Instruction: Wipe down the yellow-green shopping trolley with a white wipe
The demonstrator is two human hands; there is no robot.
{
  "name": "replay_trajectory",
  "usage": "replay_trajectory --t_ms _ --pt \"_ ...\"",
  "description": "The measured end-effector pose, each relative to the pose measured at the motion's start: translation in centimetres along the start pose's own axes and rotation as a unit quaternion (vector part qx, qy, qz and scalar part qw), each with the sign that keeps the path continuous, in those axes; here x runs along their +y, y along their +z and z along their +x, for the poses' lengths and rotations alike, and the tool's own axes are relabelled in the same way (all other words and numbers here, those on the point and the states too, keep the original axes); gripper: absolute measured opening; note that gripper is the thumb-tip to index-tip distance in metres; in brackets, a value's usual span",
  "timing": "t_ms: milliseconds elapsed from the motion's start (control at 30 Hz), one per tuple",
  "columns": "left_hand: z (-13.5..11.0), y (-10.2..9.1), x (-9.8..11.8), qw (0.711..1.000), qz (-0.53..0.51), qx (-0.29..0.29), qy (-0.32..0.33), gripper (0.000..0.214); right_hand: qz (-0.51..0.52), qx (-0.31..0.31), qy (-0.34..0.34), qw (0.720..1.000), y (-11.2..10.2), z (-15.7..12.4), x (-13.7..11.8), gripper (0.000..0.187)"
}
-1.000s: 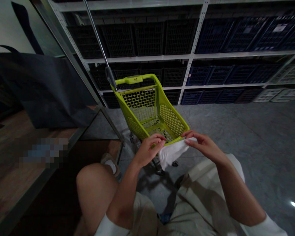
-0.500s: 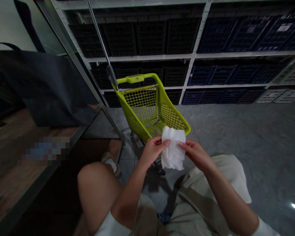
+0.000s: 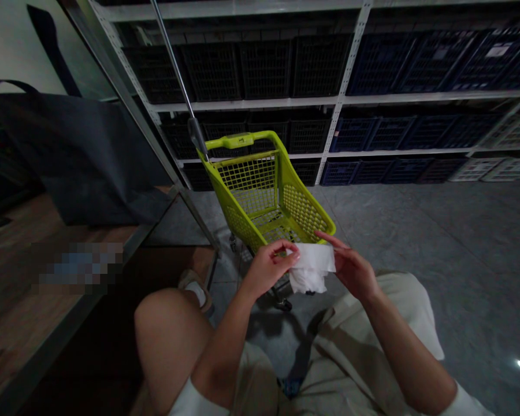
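A white tissue [image 3: 314, 257], folded over at the top and crumpled below, hangs in front of my knees. My left hand [image 3: 271, 266] pinches its left edge between thumb and fingers. At the tissue's right edge is my right hand [image 3: 355, 271], its fingers stretched out and apart; whether it touches the edge I cannot tell. Just beyond both hands stands a lime-green shopping cart [image 3: 307, 205] with a lattice basket, and nothing shows inside the visible part of it.
Metal shelves [image 3: 340, 98] with rows of dark and blue crates [image 3: 381, 63] line the back. To the left, a dark bag [image 3: 86, 156] stands on a wooden-topped bench [image 3: 21, 242], where one patch is pixelated. Grey floor [image 3: 416, 231] extends to the right.
The tissue's upper part has been folded down, so it looks shorter and wider. My right hand has loosened from its pinch, with its fingers now extended. My left hand keeps its pinch.
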State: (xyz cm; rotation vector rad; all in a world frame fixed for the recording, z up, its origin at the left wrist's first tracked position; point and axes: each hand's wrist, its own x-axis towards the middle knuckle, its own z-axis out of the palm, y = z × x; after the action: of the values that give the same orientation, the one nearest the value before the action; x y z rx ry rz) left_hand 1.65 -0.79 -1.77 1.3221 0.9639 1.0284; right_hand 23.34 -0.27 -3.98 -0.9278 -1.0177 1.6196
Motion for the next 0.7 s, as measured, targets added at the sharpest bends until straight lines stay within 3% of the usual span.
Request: replay_trajectory --t_ms 67,167,233,367,567,633,700 --pt "-0.1 0.2 -0.1 0.998 0.054 0.006 0.028 0.030 0.041 -0.029 0.066 0.997 0.6 0.1 0.2 0.050" --pt "0.0 0.5 -0.5 0.998 0.040 0.028 0.048 0.053 0.032 -0.063 0.136 0.988 1.2 0.1 0.9 0.042" --pt "0.3 0.6 -0.9 0.999 -0.023 0.025 0.008 0.066 0.017 -0.048 0.129 0.990 1.4 -0.1 1.1 0.037" --pt "0.6 0.5 -1.7 0.994 -0.071 -0.042 -0.073 0.051 -0.004 -0.015 0.089 0.996 1.3 -0.3 1.2 0.039" --pt "0.1 -0.4 -0.7 0.998 -0.014 -0.055 0.005 0.024 -0.093 -0.016 0.030 0.995 -0.8 -0.3 1.2 0.030" --pt "-0.2 -0.5 -0.4 0.997 0.007 -0.074 0.030 0.029 -0.074 -0.012 0.012 0.997 -1.1 -0.3 1.1 0.024" --pt "-0.4 -0.4 -0.3 0.996 0.035 -0.070 0.047 0.032 -0.007 -0.004 0.011 1.000 -1.0 -0.5 1.1 0.031"
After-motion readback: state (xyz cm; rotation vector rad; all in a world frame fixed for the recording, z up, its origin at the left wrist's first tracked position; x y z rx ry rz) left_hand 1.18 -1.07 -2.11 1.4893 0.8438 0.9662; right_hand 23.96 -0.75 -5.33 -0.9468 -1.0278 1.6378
